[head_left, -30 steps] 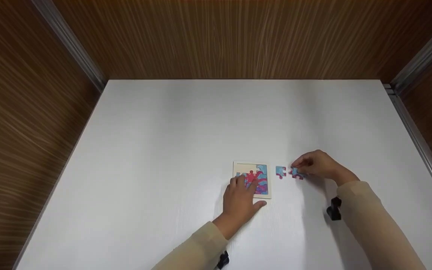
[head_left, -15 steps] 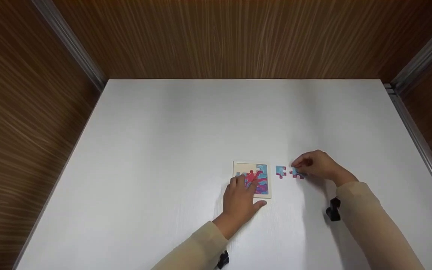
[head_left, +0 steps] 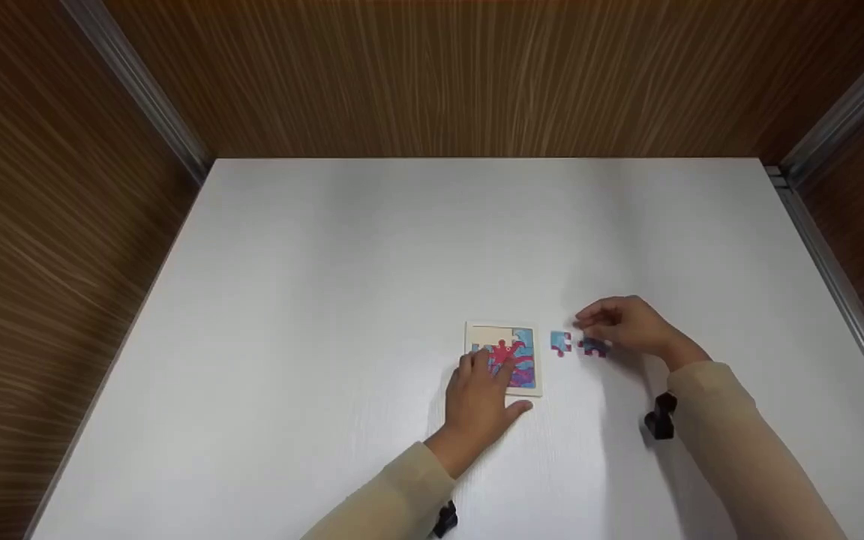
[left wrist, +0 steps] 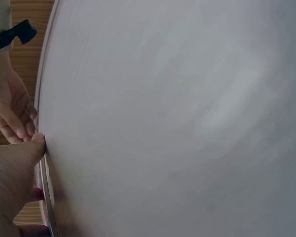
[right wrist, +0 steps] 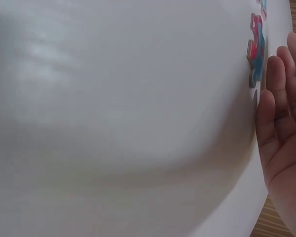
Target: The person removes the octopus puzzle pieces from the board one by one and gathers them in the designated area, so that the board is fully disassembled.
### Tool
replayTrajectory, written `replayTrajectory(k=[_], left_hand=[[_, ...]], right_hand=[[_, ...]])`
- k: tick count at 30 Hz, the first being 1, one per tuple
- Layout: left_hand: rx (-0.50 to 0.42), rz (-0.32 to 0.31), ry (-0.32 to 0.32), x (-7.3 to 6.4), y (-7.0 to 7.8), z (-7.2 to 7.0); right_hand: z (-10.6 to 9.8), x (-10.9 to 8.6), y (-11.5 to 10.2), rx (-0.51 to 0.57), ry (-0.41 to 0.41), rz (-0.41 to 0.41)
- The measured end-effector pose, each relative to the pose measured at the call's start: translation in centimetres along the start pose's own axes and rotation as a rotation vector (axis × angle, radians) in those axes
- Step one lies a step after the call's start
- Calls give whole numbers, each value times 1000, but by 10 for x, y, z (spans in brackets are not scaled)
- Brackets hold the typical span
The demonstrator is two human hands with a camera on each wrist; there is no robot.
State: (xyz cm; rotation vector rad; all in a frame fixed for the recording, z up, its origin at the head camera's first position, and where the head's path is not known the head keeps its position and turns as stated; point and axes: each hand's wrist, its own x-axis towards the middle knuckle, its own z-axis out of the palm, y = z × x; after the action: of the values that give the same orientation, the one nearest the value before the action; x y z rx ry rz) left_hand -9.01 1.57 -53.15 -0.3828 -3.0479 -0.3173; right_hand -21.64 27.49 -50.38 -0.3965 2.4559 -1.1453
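My left hand point(head_left: 475, 409) lies over the lower left of a small wooden puzzle frame point(head_left: 538, 375), fingers extended across the pink and blue picture and thumb spread off to the side. Beige backing shows at the picture's upper left. To the right of the frame are two loose jigsaw pieces, a nearer blue-and-pink one point(head_left: 559, 342) and a farther one point(head_left: 594, 348) partly shaded. Over that farther piece hovers my right hand point(head_left: 631, 328). In the right wrist view its loosely bent fingers point(right wrist: 266, 118) are apart from the puzzle piece point(right wrist: 258, 52), which lies on the table.
A white table point(head_left: 327, 300) spreads around the puzzle. Brown wood-grain panels point(head_left: 432, 82) stand at the back and both sides. Black wrist mounts point(head_left: 661, 418) hang by the beige sleeves.
My right hand has shifted slightly left and its fingertips have come off the farther piece, which stays on the table. The left hand has kept its place on the puzzle.
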Motion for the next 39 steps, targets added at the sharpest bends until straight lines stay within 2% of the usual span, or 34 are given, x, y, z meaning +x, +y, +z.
replayTrajectory(k=[8, 20, 29, 35, 39], left_hand=[[-4, -6, -6, 0, 0, 0], [47, 9, 1, 1, 0, 1], [51, 9, 1, 1, -1, 2], [62, 13, 2, 1, -1, 2], [60, 15, 8, 1, -1, 2]], right_hand=[[8, 7, -11, 36, -3, -18], [23, 20, -26, 54, -39, -108], [37, 27, -37, 12, -67, -136], [45, 30, -42, 46, -97, -141], [48, 32, -45, 29, -103, -144]])
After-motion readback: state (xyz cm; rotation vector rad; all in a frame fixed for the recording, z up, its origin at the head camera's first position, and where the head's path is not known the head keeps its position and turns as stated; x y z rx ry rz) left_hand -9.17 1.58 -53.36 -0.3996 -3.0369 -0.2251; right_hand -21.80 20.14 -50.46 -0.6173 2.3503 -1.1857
